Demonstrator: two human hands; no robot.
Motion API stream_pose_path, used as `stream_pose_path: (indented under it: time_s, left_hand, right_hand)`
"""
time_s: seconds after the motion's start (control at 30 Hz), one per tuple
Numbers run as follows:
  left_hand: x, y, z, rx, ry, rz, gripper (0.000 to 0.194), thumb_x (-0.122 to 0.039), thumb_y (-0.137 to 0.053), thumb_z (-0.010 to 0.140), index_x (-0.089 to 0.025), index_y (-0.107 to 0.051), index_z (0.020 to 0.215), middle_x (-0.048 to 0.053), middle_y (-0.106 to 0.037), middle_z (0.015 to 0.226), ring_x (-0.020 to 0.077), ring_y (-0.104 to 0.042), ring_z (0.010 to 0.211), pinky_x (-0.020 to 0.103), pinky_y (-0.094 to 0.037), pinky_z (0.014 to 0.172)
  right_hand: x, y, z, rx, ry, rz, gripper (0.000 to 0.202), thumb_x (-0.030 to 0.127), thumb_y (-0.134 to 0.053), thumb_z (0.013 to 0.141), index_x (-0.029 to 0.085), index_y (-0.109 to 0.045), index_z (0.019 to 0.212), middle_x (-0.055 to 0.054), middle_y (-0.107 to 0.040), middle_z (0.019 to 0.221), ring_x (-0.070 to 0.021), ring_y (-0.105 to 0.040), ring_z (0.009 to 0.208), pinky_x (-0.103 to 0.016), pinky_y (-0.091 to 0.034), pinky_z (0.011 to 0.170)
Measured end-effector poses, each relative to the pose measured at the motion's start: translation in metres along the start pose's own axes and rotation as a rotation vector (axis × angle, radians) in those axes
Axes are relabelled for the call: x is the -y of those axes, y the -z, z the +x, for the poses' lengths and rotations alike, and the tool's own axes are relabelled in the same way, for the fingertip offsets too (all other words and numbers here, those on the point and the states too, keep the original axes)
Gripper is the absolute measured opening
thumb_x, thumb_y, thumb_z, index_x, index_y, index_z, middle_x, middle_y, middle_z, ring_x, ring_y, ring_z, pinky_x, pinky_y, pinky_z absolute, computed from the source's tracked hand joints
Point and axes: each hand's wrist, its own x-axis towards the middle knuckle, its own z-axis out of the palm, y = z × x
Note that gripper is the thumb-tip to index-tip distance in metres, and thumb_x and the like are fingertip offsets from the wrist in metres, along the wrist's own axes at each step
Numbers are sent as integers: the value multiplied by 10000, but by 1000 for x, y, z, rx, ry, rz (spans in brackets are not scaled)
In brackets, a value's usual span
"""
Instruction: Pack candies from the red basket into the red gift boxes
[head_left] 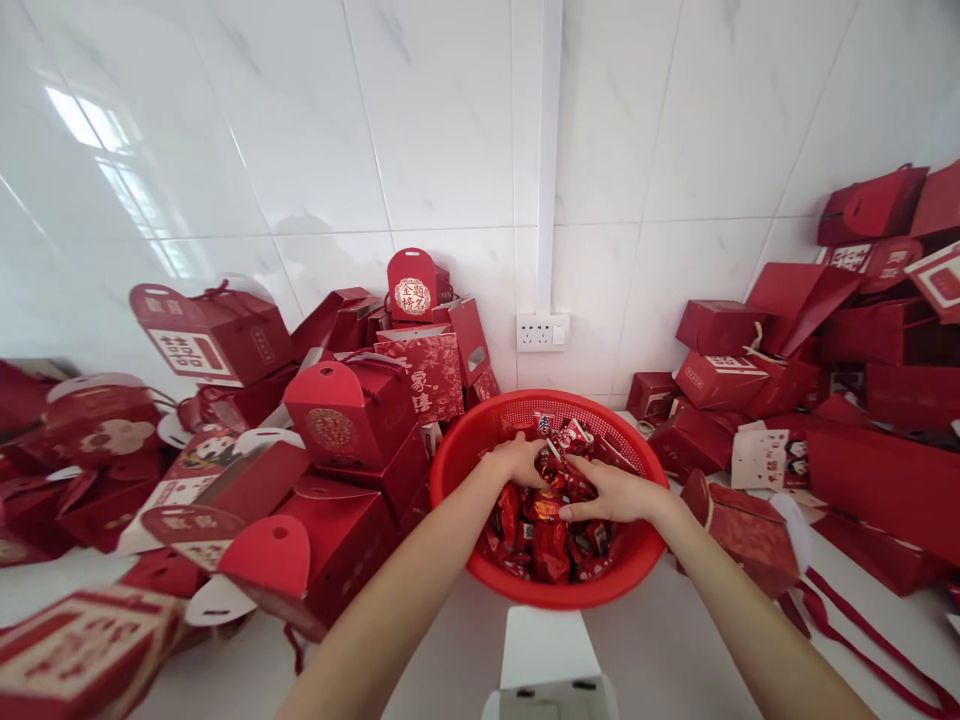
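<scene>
Center of frame, slightly low: red basket (562, 598), perforated side wall, sitting on the white table (645, 650). Wrapped sweets (551, 548) piled inside, mostly red wrappers, a few with white print. Both hands are in the basket, over the pile.

Left hand (523, 460) comes in from the lower left, on the upper middle of the pile. Fingers bent down among the packets, tips partly hidden; can't tell if it has hold of one.

Right hand (619, 490) enters from the lower right, just beside the left. Thumb and forefinger well parted, sweets showing in the gap, nothing seen pinched between them. Remaining fingers mostly hidden.

Bottom center: white box (551, 645), flap up, just in front of the basket, cut off by the frame edge.

Left side: stacked red gift boxes (349, 410), some with gold or white print. Right side: second heap of red boxes (724, 380), red ribbon (862, 625) trailing lower right. Wall socket (541, 333) above the basket on white tile (450, 120).
</scene>
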Motion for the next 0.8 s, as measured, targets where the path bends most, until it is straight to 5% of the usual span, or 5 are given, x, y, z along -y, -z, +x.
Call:
stream_pose_path:
  time_s: [0.13, 0.27, 0.43, 0.8]
  left_hand:
    - [-10, -2, -1, -19, 13, 52, 864, -565, -786, 723, -290, -494, 1489, 168, -643, 1401, 405, -621, 1282, 512, -500, 1072]
    - [-18, -2, -1, -43, -17, 83, 668, -450, -787, 738, -319, -612, 1370, 118, -701, 1338, 366, -654, 1252, 460, -525, 1054]
    - [-18, -2, -1, -118, -36, 81, 446, -308, -754, 749, -233, -738, 1188, 164, -735, 1246, 380, -685, 1193, 452, -544, 1016]
    - [-1, 9, 1, -423, 18, -95, 295, -328, -697, 771, -232, -730, 1048, 111, -775, 1078, 326, -717, 1064, 369, -551, 885]
  right_hand:
    - [9, -5, -10, 30, -111, -58, 956, 687, -698, 777, 111, -429, 1491, -260, -515, 1500, -428, -483, 1402, -503, -400, 1131]
    - [15, -5, -14, -20, -80, -101, 569, 585, -722, 797, 179, -567, 1165, -186, -679, 1217, -380, -643, 1130, -439, -501, 928]
    - [15, -5, -13, -79, -89, -121, 404, 528, -720, 810, 222, -499, 953, -96, -699, 978, -306, -670, 906, -353, -475, 766]
    - [14, -3, -14, -74, -139, -54, 390, 469, -758, 788, 226, -504, 958, -109, -720, 1103, -315, -683, 1004, -361, -476, 807]
